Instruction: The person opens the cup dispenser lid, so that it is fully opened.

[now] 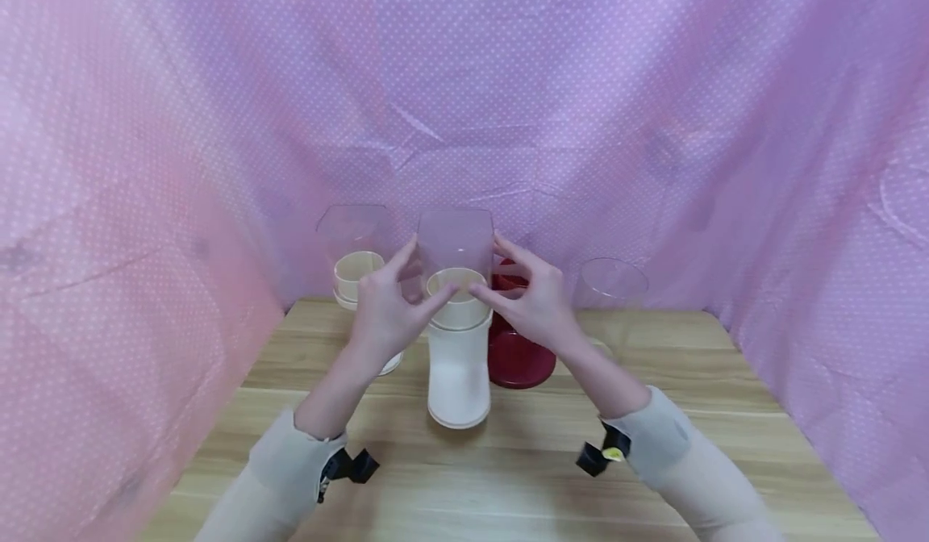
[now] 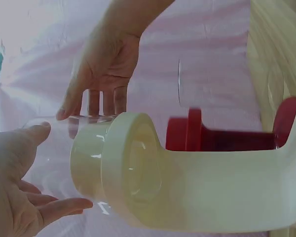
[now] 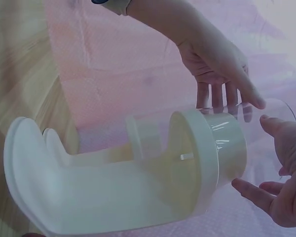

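Observation:
Centered on the table, a white dispenser stand [image 1: 459, 377] has a clear plastic canister [image 1: 456, 239] in the round collar at its top. My left hand [image 1: 386, 306] holds the canister from the left, its thumb across the front and fingers along the side. From the opposite side my right hand [image 1: 535, 298] holds it too, the thumbs almost meeting just above the collar. In the left wrist view the canister's lower end [image 2: 89, 163] sits inside the collar [image 2: 126, 163], with fingertips on the clear wall close beside it.
Behind on the left stands a second white stand [image 1: 347, 290] with a clear canister [image 1: 356, 231]. A dark red stand [image 1: 521, 360] is behind my right hand. Farther right, a clear cylinder [image 1: 611, 296] stands on the wooden table [image 1: 508, 485]. Pink dotted cloth [image 1: 464, 82] hangs around.

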Tool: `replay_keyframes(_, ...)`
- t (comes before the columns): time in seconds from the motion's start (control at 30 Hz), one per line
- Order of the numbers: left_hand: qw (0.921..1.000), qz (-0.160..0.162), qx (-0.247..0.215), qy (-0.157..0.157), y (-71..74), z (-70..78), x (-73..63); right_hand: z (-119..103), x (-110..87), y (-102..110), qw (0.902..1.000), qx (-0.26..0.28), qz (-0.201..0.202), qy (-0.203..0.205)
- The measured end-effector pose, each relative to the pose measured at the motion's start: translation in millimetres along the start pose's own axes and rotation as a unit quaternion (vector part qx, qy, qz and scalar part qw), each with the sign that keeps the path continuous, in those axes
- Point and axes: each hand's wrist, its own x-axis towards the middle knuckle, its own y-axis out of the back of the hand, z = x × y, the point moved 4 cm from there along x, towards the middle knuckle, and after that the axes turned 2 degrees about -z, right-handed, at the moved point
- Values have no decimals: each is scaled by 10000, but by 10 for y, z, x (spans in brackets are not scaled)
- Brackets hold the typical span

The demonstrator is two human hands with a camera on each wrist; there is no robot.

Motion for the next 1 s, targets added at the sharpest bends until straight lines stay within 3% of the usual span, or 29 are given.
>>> replay_keyframes(0.23, 9933, -288, -1074, -318, -181, 349, -220, -104, -389, 423, 9994, -276, 205, 90)
replay_keyframes(0.37, 9904, -372, -1207, -566, -311, 449, -321, -43, -568, 549, 9995, -75, 282, 156)
replay_keyframes(0.57, 9895, -517, -1193, -629, -461, 483, -465, 81, -793, 615, 9997, 139, 216, 22)
replay_keyframes(1.0, 9873, -266, -1268, -919, -590, 446, -677, 165, -1067, 595, 9986, 19, 459, 254)
